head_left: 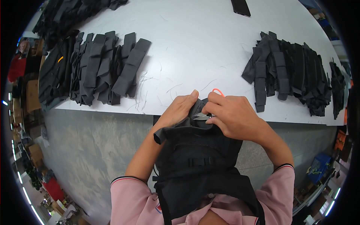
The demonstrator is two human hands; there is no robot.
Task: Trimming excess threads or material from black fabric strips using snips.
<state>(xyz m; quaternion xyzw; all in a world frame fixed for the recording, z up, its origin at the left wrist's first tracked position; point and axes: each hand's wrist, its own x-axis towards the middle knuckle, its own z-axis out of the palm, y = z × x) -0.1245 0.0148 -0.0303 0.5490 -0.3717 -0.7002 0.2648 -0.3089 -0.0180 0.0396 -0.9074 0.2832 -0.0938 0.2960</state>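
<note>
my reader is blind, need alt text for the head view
A person's right hand holds orange-handled scissors at dark cloth held in the left hand, by a white table bearing charcoal fabric strips and a smartphone.

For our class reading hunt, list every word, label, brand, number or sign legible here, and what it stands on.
No text can be read.
Badge on the pink shirt: partly covered, too small to read.
Scissors, black cloth: no lettering visible.
Phone: nothing readable.

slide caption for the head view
Right fingers grip orange-handled scissors at dark fabric held in the left fingers, before a white table.
</note>
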